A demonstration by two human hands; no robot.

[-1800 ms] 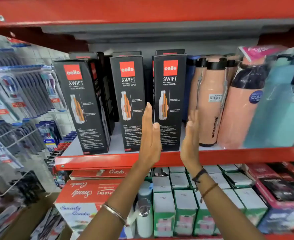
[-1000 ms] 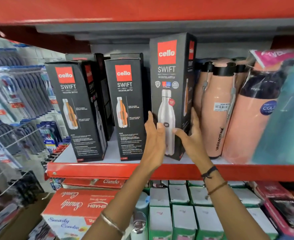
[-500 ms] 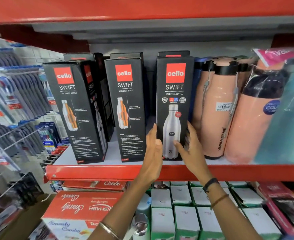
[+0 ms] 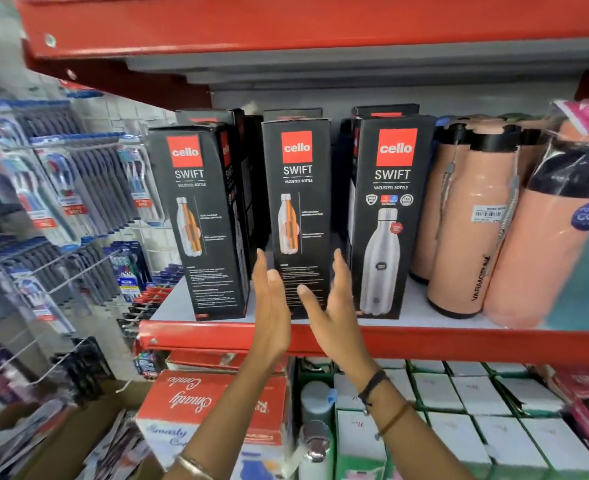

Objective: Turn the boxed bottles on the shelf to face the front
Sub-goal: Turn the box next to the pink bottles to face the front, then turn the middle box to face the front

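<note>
Three black Cello Swift bottle boxes stand in a front row on the red shelf (image 4: 424,337). The right box (image 4: 390,216) shows its front face with a steel bottle picture. The middle box (image 4: 296,202) and the left box (image 4: 199,220) show a side with an orange cutaway bottle and text. My left hand (image 4: 272,306) is raised flat at the middle box's lower left edge. At the same box's lower right edge is my right hand (image 4: 334,306), fingers spread. Neither hand visibly grips the box. More black boxes stand behind the front row.
Peach flasks (image 4: 473,230) stand right of the boxes, close to the right box. Hanging toothbrush packs (image 4: 61,202) fill a rack at the left. Below the shelf lie a red carton (image 4: 217,407) and rows of white and green boxes (image 4: 459,410).
Both hands lifted and turned the right box so its front faces out, set it back on the shelf, let go, and moved left to either side of the middle box.
</note>
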